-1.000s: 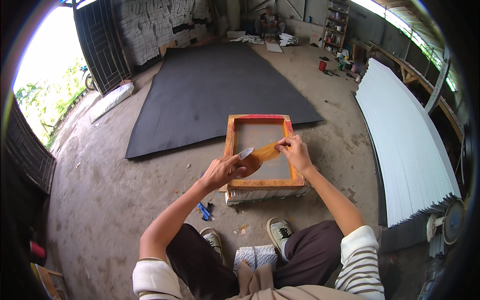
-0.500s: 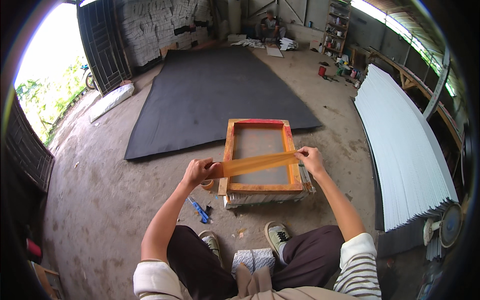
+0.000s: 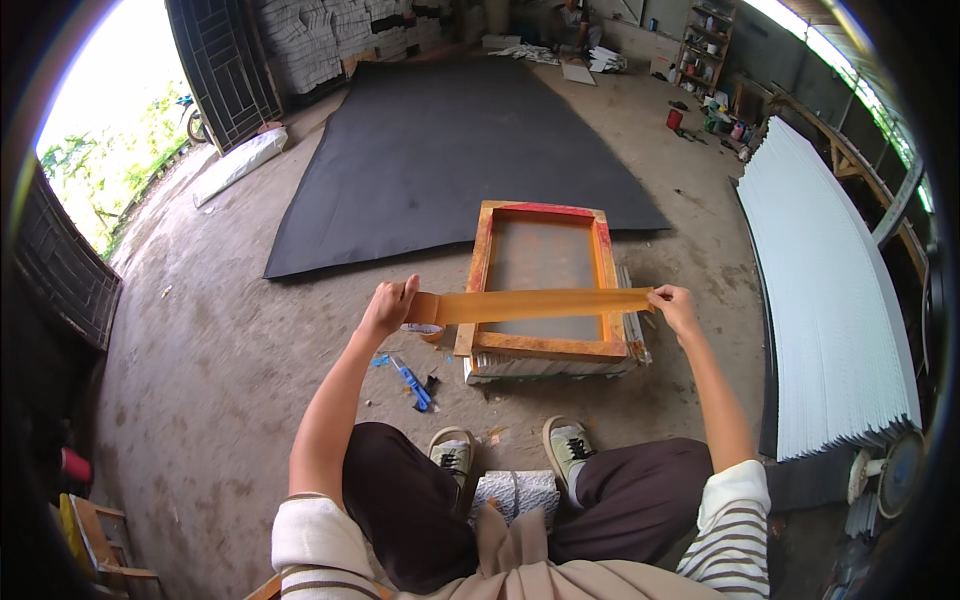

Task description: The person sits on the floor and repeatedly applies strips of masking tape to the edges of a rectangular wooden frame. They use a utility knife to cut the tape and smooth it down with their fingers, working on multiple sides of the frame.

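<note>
Left hand (image 3: pixel 388 308) grasped the orange tape (image 3: pixel 540 305) by its roll, and right hand (image 3: pixel 677 308) pinched the other end; it stretched left to right over the near half of the wooden frame (image 3: pixel 545 345).

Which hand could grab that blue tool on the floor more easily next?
Probably the left hand: the blue tool lies on the floor nearer it. The right hand is farther, across the wooden frame. Both hold the orange tape, though.
</note>
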Available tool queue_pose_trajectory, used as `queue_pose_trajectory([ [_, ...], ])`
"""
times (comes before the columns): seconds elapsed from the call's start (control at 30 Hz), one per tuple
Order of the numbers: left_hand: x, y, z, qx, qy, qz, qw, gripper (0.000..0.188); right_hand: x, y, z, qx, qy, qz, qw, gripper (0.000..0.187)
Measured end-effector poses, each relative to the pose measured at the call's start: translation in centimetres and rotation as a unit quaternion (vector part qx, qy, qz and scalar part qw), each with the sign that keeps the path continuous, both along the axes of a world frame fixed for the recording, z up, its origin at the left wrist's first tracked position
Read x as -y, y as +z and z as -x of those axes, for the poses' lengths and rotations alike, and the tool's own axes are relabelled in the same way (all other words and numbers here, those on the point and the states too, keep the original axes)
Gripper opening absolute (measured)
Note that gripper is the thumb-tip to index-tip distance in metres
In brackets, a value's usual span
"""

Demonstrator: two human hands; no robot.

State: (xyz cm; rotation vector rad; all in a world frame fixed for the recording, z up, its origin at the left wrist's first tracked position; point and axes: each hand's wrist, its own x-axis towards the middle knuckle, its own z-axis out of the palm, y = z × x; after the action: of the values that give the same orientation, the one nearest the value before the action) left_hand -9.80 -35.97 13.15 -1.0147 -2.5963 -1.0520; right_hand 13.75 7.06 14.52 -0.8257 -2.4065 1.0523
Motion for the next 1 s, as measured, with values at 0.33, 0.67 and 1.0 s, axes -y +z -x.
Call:
queue_pose_trajectory([
  [0.33, -1.8, -0.3, 0.9, -0.026, -0.041, 0.086, 0.995, 0.052, -1.1, -0.7, -1.4, 0.002, -0.007, 0.038, 0.999, 0.014],
  [0.67, -1.7, -0.2, 1.4, -0.02, -0.053, 0.055, 0.997, 0.044, -0.5, -1.8, 0.2, -0.042, -0.008, -0.033, 0.999, 0.015],
  [1.0, -2.4, -3.7, 2.6, -0.084, -0.009, 0.231, 0.969, 0.046, 1.2, -9.1, 0.2, -0.014, -0.079, -0.051, 0.995, 0.017],
])
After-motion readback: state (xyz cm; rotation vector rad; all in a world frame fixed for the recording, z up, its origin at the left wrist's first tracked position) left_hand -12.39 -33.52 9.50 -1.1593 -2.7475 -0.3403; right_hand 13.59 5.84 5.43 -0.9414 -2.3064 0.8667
